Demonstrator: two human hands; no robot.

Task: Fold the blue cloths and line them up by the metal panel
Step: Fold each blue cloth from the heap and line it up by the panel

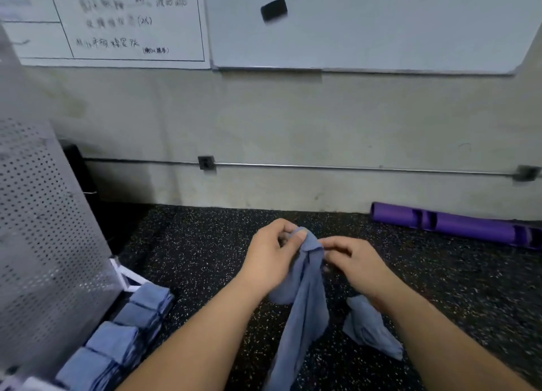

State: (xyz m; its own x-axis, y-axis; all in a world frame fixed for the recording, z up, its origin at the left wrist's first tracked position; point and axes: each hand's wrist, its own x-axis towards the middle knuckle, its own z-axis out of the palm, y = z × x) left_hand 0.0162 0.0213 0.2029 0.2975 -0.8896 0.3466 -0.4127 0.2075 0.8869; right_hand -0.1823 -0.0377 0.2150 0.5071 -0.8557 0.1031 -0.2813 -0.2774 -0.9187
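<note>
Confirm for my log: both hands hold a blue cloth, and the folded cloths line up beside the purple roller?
No: in the head view the folded cloths line up beside the perforated metal panel, not the purple roller. The left hand and right hand do hold the blue cloth.

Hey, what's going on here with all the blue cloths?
A person holds one unfolded blue cloth by its top, left hand and right hand pinching it close together, the rest hanging toward the floor. A row of folded cloths sits beside the metal panel. More blue fabric shows under the right wrist.
</note>
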